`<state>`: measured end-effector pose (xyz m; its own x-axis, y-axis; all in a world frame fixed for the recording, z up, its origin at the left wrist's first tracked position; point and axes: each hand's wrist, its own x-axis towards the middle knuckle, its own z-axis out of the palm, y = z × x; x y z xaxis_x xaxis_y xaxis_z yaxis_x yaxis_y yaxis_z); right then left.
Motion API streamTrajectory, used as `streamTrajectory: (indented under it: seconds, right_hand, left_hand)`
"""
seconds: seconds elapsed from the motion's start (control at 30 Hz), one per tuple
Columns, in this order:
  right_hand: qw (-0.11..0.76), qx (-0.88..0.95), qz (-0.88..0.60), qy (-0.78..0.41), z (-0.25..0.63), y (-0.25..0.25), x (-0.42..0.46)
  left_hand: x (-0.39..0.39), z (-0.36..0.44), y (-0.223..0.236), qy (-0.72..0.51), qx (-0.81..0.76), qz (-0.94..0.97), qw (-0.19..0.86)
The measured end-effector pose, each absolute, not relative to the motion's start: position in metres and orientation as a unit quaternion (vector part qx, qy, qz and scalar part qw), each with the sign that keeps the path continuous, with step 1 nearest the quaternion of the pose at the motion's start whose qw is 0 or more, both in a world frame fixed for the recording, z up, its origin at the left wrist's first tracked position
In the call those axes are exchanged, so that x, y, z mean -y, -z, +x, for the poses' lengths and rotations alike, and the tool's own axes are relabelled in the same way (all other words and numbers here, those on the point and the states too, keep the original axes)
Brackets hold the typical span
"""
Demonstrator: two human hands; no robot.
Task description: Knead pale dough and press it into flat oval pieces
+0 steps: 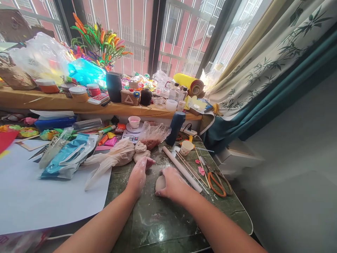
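My right hand (pixel 172 184) is curled over a rounded lump of grey-white clay (pixel 160 184) on the dark green tabletop (pixel 155 225). Part of the lump is hidden under the palm. To its left, my left hand (pixel 139 175) stands on edge with fingers stretched forward, holding nothing. Just beyond its fingertips lie more pale clay pieces (pixel 142 155), beside a pinkish plastic bag (pixel 119 154). A pale rolling pin (pixel 181 169) lies diagonally to the right of my right hand. White powder dusts the table around both hands.
Thin sticks (pixel 193 170) and orange-handled scissors (pixel 217 184) lie at the right edge. A paper cup (pixel 186 148), dark cylinder (pixel 175 128) and kitchen scale (pixel 131 137) stand behind. White paper (pixel 65 200) and a blue packet (pixel 70 154) lie left. A crowded windowsill (pixel 89 109) runs across the back.
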<state>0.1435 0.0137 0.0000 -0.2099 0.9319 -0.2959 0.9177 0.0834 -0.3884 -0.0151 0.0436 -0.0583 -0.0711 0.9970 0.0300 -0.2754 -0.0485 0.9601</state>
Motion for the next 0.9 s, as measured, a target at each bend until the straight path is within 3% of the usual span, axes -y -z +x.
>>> streamTrajectory:
  seconds: [0.13,0.37,0.5,0.8,0.9]
  right_hand:
    - [-0.036,0.751,-0.624,-0.210,0.141,-0.002,-0.013]
    - [-0.036,0.769,-0.615,-0.172,0.136,-0.017,-0.007]
    - [-0.027,0.726,-0.655,-0.207,0.136,-0.021,-0.011]
    - [0.160,0.667,-0.589,-0.428,0.171,-0.002,0.002]
    - [0.257,0.678,-0.596,-0.346,0.188,-0.032,0.002]
  left_hand:
    - [-0.045,-0.016,0.062,-0.589,-0.428,0.423,0.540]
    - [-0.043,-0.014,0.061,-0.592,-0.428,0.420,0.539]
    - [-0.042,-0.013,0.060,-0.593,-0.425,0.417,0.542]
    - [-0.043,-0.015,0.061,-0.590,-0.421,0.427,0.541]
    - [-0.043,-0.015,0.062,-0.591,-0.423,0.422,0.543]
